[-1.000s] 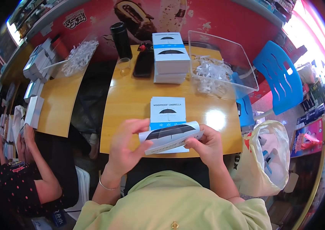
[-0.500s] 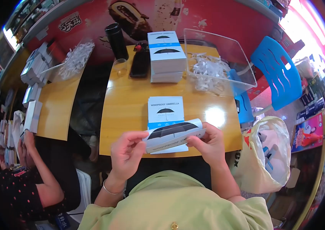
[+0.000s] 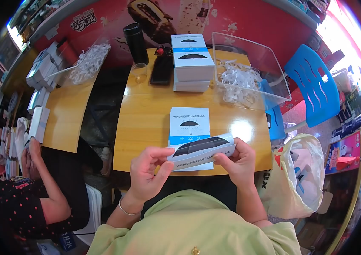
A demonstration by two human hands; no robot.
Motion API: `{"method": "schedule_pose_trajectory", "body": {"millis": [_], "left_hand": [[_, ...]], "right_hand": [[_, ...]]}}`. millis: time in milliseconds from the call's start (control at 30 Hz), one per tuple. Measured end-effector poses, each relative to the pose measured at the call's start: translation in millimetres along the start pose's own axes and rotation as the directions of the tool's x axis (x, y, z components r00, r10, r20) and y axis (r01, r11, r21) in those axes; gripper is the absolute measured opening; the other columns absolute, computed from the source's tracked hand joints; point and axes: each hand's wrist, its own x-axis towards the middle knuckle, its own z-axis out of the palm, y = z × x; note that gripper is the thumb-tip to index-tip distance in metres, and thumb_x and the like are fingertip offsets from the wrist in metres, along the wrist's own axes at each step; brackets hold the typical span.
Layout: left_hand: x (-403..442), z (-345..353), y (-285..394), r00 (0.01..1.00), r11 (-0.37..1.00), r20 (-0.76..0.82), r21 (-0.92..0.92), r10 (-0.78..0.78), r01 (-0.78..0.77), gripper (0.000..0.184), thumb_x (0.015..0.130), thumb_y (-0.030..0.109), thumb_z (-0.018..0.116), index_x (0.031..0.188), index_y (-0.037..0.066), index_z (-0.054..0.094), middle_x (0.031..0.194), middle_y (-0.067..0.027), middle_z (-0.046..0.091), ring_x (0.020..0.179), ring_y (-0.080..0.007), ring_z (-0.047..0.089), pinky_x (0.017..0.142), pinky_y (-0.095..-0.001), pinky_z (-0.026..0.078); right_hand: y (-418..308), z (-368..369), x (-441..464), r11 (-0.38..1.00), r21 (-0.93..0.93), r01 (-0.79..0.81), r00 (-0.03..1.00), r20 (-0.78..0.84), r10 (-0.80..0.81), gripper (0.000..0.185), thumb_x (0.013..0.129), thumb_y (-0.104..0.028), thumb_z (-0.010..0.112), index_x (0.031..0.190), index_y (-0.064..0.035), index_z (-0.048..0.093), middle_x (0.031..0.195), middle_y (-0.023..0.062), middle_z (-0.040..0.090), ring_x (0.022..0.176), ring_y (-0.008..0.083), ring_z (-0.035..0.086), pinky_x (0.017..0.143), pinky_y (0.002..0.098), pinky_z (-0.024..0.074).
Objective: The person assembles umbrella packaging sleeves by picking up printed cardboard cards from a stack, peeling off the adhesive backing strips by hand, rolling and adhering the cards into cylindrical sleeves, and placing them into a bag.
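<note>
A white printed paper umbrella sleeve [image 3: 204,152], bent over in a curve, shows a black umbrella and the words WINDPROOF UMBRELLA. My right hand [image 3: 241,163] pinches its right end, thumb in front and fingers behind. At the left end, my left hand [image 3: 148,170] holds the edge between thumb and fingertips. Just beneath lies a low stack of matching flat sleeves [image 3: 189,123] with a blue band, partly covered by the held one. Farther back stands a tall stack of the same printed sleeves [image 3: 192,63].
On the wooden table [image 3: 146,123] are a phone [image 3: 161,70], a black tumbler [image 3: 136,42], a clear cup [image 3: 139,73] and a clear bin [image 3: 252,91] of white strips. A filled bag [image 3: 295,182] and blue chair [image 3: 314,85] stand right; a co-worker [image 3: 48,191] sits left.
The view has shifted slightly, so the table and stacks appear farther right. The held sleeve's lettered front flap faces me a little more; both hands keep their places on it.
</note>
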Motion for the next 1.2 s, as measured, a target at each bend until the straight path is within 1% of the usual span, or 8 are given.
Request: {"method": "schedule_pose_trajectory", "body": {"millis": [167,267,567,667,767,1067,1167,1200], "left_hand": [[-1.2,1.9,0.9,0.998,0.998,-0.045,0.038,-0.048,0.049,0.018,0.086,-0.004,0.056,0.104,-0.006,0.057,0.086,-0.0053,0.061,0.072,-0.0053,0.056,0.064,-0.018,0.046],[1.4,3.0,0.4,0.999,0.995,-0.036,0.094,-0.028,0.031,0.016,0.088,-0.004,0.05,0.103,-0.003,0.054,0.082,-0.0049,0.059,0.062,-0.0023,0.052,0.056,-0.0138,0.042],[1.8,4.9,-4.5,0.999,0.991,-0.052,0.134,0.006,0.001,0.014,0.089,-0.004,0.05,0.102,-0.003,0.055,0.081,-0.0041,0.059,0.062,-0.0019,0.051,0.055,-0.0138,0.041],[0.2,3.3,-4.0,0.997,0.995,-0.066,0.097,-0.027,0.034,0.015,0.087,-0.006,0.054,0.102,-0.006,0.058,0.087,-0.0068,0.062,0.076,-0.0065,0.059,0.067,-0.0182,0.047],[2.5,4.3,-4.4,0.998,0.99,-0.056,0.138,0.002,0.005,0.013,0.089,-0.004,0.05,0.101,-0.002,0.055,0.081,-0.0039,0.059,0.061,-0.0019,0.051,0.055,-0.0137,0.04],[3.1,3.0,-6.3,0.998,0.988,-0.069,0.153,-0.006,0.016,0.013,0.089,-0.005,0.05,0.1,-0.002,0.056,0.079,-0.0031,0.058,0.061,-0.002,0.051,0.054,-0.0136,0.04],[0.3,0.5,-8.9,0.996,0.993,-0.089,0.115,-0.03,0.04,0.015,0.086,-0.007,0.054,0.101,-0.006,0.059,0.086,-0.0065,0.063,0.073,-0.0059,0.058,0.065,-0.0182,0.046],[0.5,0.2,-9.2,0.996,0.992,-0.09,0.124,-0.025,0.036,0.015,0.086,-0.007,0.054,0.101,-0.006,0.059,0.086,-0.0067,0.063,0.073,-0.0062,0.058,0.065,-0.0183,0.046]], "right_hand": [[1.7,0.9,-0.4,1.0,-0.015,-0.005,1.0,-0.001,0.005,0.023,0.077,0.002,0.07,0.095,0.0053,0.055,0.083,0.0102,0.065,0.068,0.011,0.063,0.062,0.0214,0.0529],[0.9,2.2,0.3,1.0,-0.015,0.009,1.0,-0.002,-0.009,0.025,0.077,0.001,0.07,0.095,0.0053,0.055,0.083,0.0102,0.066,0.068,0.0111,0.063,0.062,0.0215,0.053],[2.2,2.7,-1.7,1.0,0.01,0.005,1.0,-0.012,-0.005,0.028,0.076,0.001,0.072,0.098,0.0056,0.055,0.084,0.0104,0.066,0.071,0.0115,0.064,0.062,0.022,0.053],[3.0,3.1,-1.1,1.0,0.011,0.009,1.0,-0.014,-0.008,0.028,0.075,0.001,0.072,0.098,0.0055,0.055,0.084,0.0105,0.066,0.071,0.0115,0.064,0.062,0.0218,0.0528],[5.5,-1.6,-2.5,1.0,-0.018,0.004,0.999,0.052,-0.003,0.028,0.079,0.001,0.068,0.105,0.0052,0.058,0.092,0.0089,0.066,0.083,0.0115,0.063,0.071,0.0247,0.053],[7.2,-1.0,-2.2,1.0,-0.028,0.004,0.999,0.043,-0.003,0.027,0.079,0.0,0.069,0.103,0.0057,0.058,0.091,0.0082,0.066,0.081,0.011,0.062,0.069,0.0242,0.053],[7.5,-2.1,-2.4,0.998,-0.057,0.005,0.999,0.045,-0.002,0.025,0.08,-0.002,0.069,0.102,0.0054,0.059,0.09,0.0079,0.065,0.08,0.011,0.063,0.069,0.0244,0.0534],[8.1,-2.1,-2.3,0.999,-0.039,0.0,0.999,0.044,0.002,0.024,0.081,-0.002,0.068,0.102,0.0053,0.059,0.09,0.008,0.065,0.079,0.011,0.063,0.069,0.0245,0.0536]]}}
